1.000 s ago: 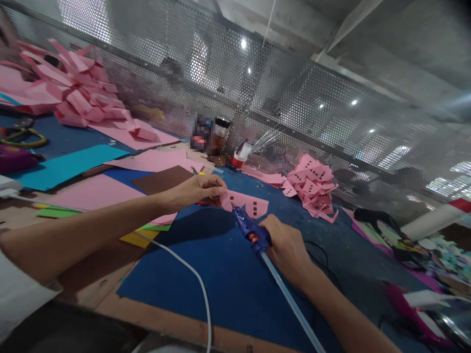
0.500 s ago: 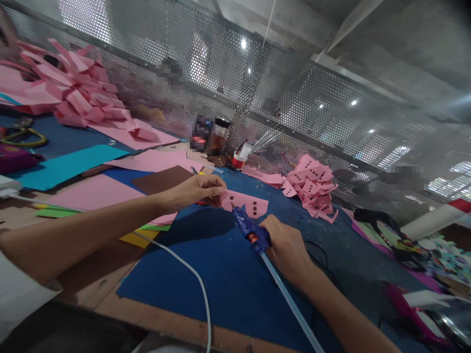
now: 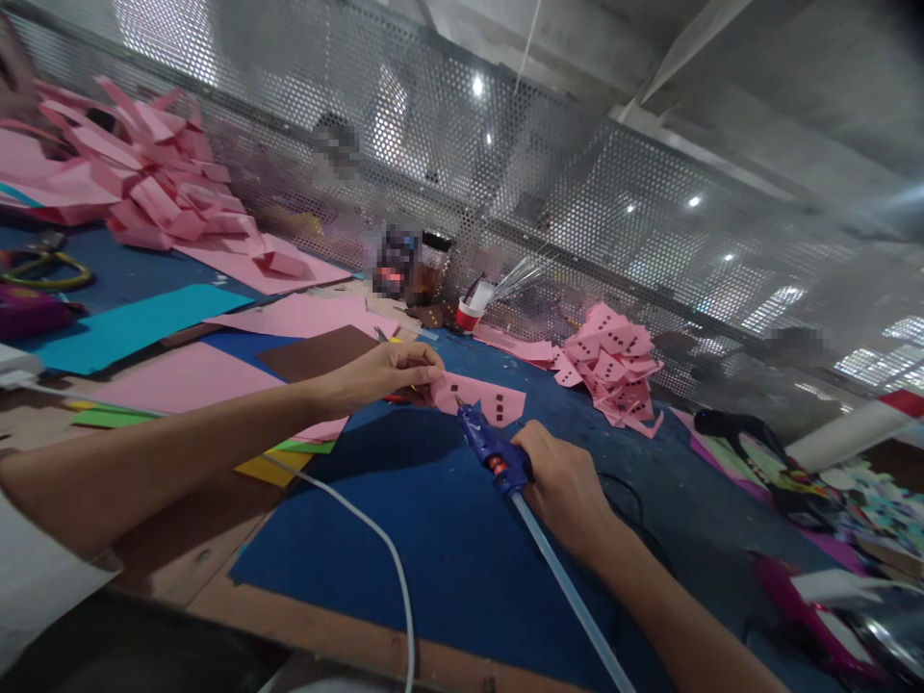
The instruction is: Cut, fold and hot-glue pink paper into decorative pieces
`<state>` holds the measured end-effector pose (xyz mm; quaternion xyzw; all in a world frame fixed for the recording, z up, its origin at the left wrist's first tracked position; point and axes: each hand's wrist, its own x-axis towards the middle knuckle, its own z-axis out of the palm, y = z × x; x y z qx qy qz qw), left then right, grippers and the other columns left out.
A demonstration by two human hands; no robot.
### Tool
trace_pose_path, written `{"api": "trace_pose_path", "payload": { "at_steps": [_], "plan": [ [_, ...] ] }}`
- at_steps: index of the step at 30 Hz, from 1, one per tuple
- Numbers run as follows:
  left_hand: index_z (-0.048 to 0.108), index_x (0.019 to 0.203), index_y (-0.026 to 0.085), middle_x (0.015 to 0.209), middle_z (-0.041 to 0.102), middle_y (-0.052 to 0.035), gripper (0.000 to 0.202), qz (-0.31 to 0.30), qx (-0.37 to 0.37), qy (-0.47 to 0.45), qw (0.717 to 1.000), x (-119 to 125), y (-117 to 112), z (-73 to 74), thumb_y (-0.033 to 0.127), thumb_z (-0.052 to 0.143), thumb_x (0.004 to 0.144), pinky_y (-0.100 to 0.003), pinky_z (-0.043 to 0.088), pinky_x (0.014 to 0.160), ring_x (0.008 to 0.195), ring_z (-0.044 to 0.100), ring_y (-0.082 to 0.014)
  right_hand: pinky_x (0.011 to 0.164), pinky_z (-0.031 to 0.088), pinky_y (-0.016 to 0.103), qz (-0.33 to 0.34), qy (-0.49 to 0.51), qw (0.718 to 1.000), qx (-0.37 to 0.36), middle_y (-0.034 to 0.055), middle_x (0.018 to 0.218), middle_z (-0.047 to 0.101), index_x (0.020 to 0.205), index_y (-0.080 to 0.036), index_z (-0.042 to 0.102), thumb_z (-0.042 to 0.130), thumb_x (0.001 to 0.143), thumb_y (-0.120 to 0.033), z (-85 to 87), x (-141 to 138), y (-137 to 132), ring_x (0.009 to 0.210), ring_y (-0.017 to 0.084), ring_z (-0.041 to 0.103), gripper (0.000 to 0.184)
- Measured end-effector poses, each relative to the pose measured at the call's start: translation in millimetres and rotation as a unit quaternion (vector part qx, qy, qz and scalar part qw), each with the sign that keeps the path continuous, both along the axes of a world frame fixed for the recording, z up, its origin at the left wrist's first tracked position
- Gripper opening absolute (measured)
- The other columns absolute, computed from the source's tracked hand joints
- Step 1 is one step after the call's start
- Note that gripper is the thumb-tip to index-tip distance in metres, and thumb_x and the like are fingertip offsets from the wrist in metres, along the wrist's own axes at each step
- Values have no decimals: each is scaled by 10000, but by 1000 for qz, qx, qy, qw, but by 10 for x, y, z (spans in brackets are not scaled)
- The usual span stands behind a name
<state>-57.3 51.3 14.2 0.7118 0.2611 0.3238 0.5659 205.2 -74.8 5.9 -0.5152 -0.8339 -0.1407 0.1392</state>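
The right hand (image 3: 563, 481) has its fingers curled around a blue glue gun (image 3: 485, 443), tip at the pink strip (image 3: 477, 387) that the left hand (image 3: 394, 371) pinches by one end. Beyond those fingers sits a red-and-white cup (image 3: 468, 316).

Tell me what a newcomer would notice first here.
Probably the blue glue gun at centre, in the right hand, its nozzle near the spotted pink paper the left hand pinches. Then the heap of pink strips, upper left, and the pile of spotted pink pieces, right of centre.
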Motion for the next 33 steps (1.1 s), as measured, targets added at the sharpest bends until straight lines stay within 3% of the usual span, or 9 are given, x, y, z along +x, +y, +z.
{"api": "trace_pose_path", "payload": {
  "at_steps": [25,29,33],
  "plan": [
    [594,891,159,790,682,-20,216,8,-10,-1,1000,16,-15,23,370,626,861,-255,506,736,722,629,-118,595,272,278,-1,11,1000,-16,28,903,600,945,-193,536,527,900,-204,10,-8,-7,685,162,539,47],
    [598,899,160,793,678,-18,225,14,-10,-1,1000,13,-1,7,377,634,855,-264,512,746,724,631,-119,623,308,264,7,47,998,-37,29,931,597,967,-196,537,517,865,-155,27,7,-20,732,165,562,112],
    [602,897,162,792,676,-17,232,18,-14,-7,1000,6,18,-13,387,636,853,-257,511,736,722,628,-116,630,345,246,17,106,993,-55,24,942,607,989,-202,551,520,875,-207,25,9,-1,737,155,582,118]
  ]
}}
